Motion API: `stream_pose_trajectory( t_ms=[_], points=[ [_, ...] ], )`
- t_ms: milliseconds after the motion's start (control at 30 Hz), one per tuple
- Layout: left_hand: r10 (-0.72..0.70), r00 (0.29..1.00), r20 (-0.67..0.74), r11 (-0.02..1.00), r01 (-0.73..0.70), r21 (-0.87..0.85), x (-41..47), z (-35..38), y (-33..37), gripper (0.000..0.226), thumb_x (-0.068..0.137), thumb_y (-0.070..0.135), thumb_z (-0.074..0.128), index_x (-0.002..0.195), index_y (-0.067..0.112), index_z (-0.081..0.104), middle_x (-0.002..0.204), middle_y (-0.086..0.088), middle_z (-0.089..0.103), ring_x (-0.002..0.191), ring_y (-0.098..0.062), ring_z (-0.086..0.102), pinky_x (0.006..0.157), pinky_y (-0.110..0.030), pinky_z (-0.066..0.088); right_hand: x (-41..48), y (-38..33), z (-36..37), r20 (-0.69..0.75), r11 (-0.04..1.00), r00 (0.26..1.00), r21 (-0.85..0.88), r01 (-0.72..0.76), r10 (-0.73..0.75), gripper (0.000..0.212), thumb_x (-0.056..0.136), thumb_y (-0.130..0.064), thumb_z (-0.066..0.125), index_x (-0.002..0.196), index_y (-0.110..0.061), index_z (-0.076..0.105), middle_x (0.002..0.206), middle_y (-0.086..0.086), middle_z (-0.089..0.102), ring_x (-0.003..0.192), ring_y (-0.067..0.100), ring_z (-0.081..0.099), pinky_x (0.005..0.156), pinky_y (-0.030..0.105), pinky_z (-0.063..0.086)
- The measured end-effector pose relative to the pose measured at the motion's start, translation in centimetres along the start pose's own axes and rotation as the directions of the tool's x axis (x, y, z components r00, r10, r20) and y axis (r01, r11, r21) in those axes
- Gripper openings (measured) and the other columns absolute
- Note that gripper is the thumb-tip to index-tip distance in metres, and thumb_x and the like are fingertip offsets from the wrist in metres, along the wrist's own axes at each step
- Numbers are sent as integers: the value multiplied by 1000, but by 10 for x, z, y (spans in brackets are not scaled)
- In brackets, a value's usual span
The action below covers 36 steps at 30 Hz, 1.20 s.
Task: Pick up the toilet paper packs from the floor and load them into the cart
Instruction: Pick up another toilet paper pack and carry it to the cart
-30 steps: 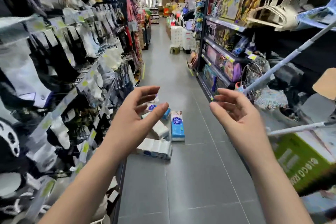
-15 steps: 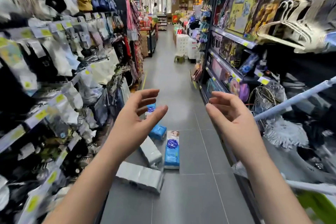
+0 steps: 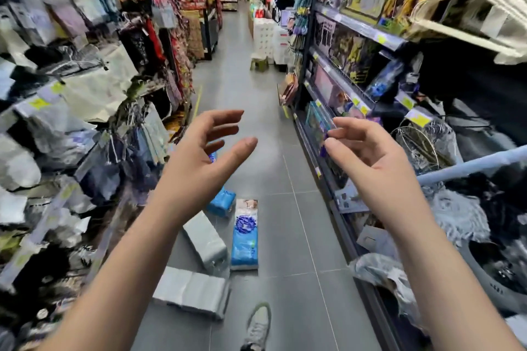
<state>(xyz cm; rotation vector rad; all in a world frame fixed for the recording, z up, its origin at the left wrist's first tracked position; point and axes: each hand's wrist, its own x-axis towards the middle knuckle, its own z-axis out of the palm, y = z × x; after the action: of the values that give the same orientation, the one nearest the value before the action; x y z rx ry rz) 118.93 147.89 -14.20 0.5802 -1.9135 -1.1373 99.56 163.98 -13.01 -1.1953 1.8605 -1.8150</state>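
Four toilet paper packs show plainly on the grey tiled floor (image 3: pixel 288 308), all toward 6 o'clock in the view. A flat grey plastic-wrapped pack (image 3: pixel 191 292) lies nearest, and a second grey wrapped pack (image 3: pixel 204 239) lies angled just beyond it. A long blue-and-white printed pack (image 3: pixel 245 236) is just beside that one at its 3 o'clock, and a small bright blue pack (image 3: pixel 221 202) is at its 12 o'clock. None is lifted.

The left hand (image 3: pixel 199 162) and right hand (image 3: pixel 379 171) are raised above the pile, apart from every pack. Each grip is wide, fingers spread, holding nothing. A pale blue tubular rail (image 3: pixel 470 165) at 3 o'clock is probably part of the cart; its basket is not visible.

Change noted: against half a second ago, the packs sit lower and larger in the view. A grey-and-green sports shoe (image 3: pixel 258 325) now enters at 6 o'clock, near the nearest pack.

Judgement: the person has stepped up to the pile, so pickup is imminent and loading has not begun. Hand posture is unchanged. The green carton seen a second ago at 4 o'clock is out of view.
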Motion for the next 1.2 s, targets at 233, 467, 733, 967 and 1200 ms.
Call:
stream_pose_trajectory(
  t_ms=[233,467,733,967,1200],
  points=[
    [-45,999,-3,999,45,-19,142,13,-79,52,81,58,70,128,36,60,128,12,66,123,-6,64,108,-45,50,152,44,17,39,996,999,-85,-31,34,30,93,-22,72,122,-26,67,115,-3,72,106,9,69,97,31,56],
    [-51,998,41,999,51,-4,279,41,-136,51,81,56,69,127,35,60,129,10,66,122,-3,63,109,-41,49,275,102,25,33,995,996,-63,-75,77,33,88,-29,74,120,-28,67,112,-8,73,105,10,69,98,36,54],
    [-133,991,-8,991,133,-2,382,71,-188,48,79,57,71,123,41,61,127,10,67,122,-9,65,108,-46,50,412,171,40,137,996,987,38,-86,80,33,90,-14,73,122,-20,66,112,-6,73,100,4,70,87,16,53],
    [-137,975,-174,982,156,103,477,109,-227,49,80,58,70,124,37,63,125,7,68,122,-9,64,109,-45,49,546,232,40,276,987,961,144,-67,25,33,90,-14,74,120,-22,66,111,-5,73,98,5,70,82,14,52],
    [-206,931,-302,961,251,117,561,152,-250,56,77,58,71,125,32,63,122,3,70,119,-9,66,107,-37,51,678,273,32,412,972,911,212,-104,7,27,92,-18,73,116,-28,66,111,-5,73,98,3,70,81,15,51]
  ],
)
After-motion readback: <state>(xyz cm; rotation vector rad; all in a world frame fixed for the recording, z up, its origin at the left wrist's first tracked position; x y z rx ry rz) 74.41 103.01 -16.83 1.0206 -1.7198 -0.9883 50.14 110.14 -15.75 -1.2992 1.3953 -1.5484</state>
